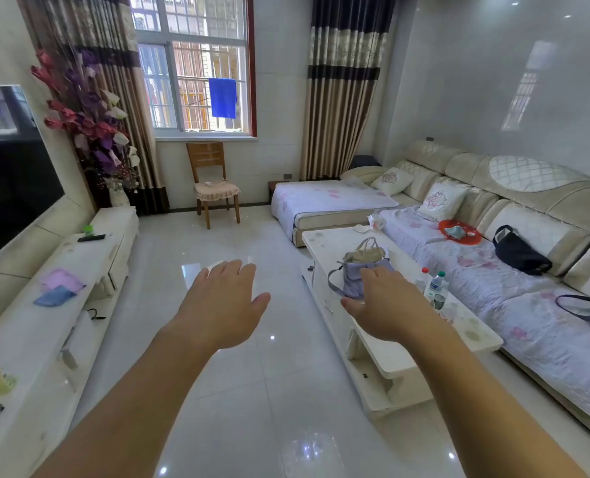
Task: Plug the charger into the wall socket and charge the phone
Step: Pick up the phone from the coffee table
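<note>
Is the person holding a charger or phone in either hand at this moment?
No: the left hand and right hand are both open and empty, stretched out in front.

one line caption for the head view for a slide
Both empty hands, left hand and right hand, reach out over a tiled living-room floor beside the coffee table.

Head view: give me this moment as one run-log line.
left hand open, empty | right hand open, empty, before lilac bag | charger, phone: unseen
</note>
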`<state>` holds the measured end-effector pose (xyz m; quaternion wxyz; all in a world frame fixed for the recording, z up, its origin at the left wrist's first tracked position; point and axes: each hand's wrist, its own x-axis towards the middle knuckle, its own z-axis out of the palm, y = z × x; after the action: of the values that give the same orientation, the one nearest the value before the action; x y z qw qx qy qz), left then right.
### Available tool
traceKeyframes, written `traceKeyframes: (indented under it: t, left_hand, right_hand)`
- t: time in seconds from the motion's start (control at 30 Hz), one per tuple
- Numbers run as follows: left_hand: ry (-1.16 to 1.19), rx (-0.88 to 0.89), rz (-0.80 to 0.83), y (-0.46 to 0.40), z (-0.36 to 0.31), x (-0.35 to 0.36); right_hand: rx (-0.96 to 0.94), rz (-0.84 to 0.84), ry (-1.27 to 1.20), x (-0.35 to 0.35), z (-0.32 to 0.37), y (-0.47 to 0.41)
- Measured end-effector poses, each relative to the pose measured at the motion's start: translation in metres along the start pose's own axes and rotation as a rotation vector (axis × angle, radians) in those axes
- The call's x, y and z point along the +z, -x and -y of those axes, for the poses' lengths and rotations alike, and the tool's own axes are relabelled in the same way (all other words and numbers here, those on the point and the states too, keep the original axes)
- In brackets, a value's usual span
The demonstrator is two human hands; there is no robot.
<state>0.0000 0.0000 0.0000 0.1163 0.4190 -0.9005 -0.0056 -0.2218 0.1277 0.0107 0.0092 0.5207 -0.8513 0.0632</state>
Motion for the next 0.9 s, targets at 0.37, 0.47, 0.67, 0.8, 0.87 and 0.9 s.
traceKeyframes:
  t: [0.37, 0.47, 0.67, 0.8, 0.87, 0.9]
  left_hand:
    - [0.005, 0.051, 0.037, -0.007, 0.036, 0.005]
    - [0.009, 0.075, 0.066, -0.012, 0.037, 0.012]
    - [0.043, 0.109, 0.153, -0.038, 0.025, 0.027]
    - [0.046, 0.123, 0.144, -0.072, 0.013, 0.038]
    - [0.042, 0.133, 0.127, -0.095, 0.007, 0.044]
    - [0.043, 0.134, 0.117, -0.107, 0.003, 0.047]
  right_hand:
    - [0.054, 0.026, 0.019, 0.01, 0.031, -0.001]
    - [0.099, 0.078, 0.022, 0.018, 0.029, 0.0]
    - [0.158, 0.132, -0.012, 0.032, 0.009, -0.015]
    - [0.164, 0.126, -0.018, 0.04, -0.005, -0.045]
    - [0.164, 0.121, -0.016, 0.042, -0.015, -0.066]
    - [0.163, 0.121, -0.018, 0.042, -0.02, -0.078]
